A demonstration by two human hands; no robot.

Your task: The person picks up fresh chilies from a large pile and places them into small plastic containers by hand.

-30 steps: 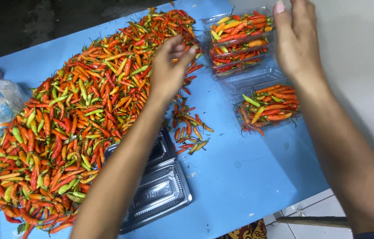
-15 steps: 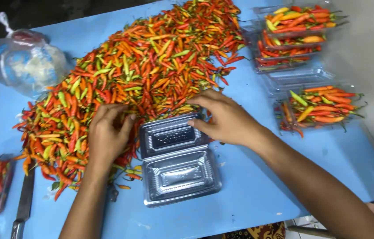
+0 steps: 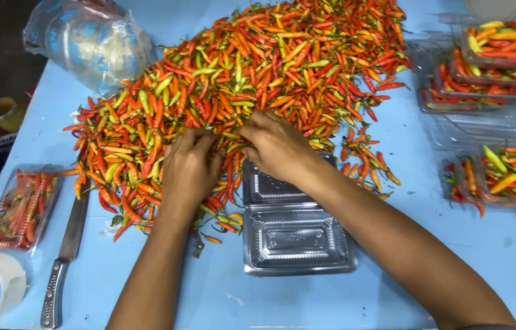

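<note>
Both hands were buried in the chili pile (image 3: 239, 79): left hand (image 3: 189, 168) and right hand (image 3: 277, 146) side by side, fingers curled over peppers, actual grip hard to tell. An empty clear clamshell tray (image 3: 294, 238) sat open just below them, with a knife (image 3: 65, 256) further left on the blue table (image 3: 502, 269).

left hand (image 3: 189, 168): off the far chilli pile (image 3: 239, 79), then to its near edge, now palm down on chillies | right hand (image 3: 276, 146): from the filled trays (image 3: 484, 61), to the open clear clamshell box (image 3: 291, 226), now fingers in the pile above it | both hands now close together
</note>
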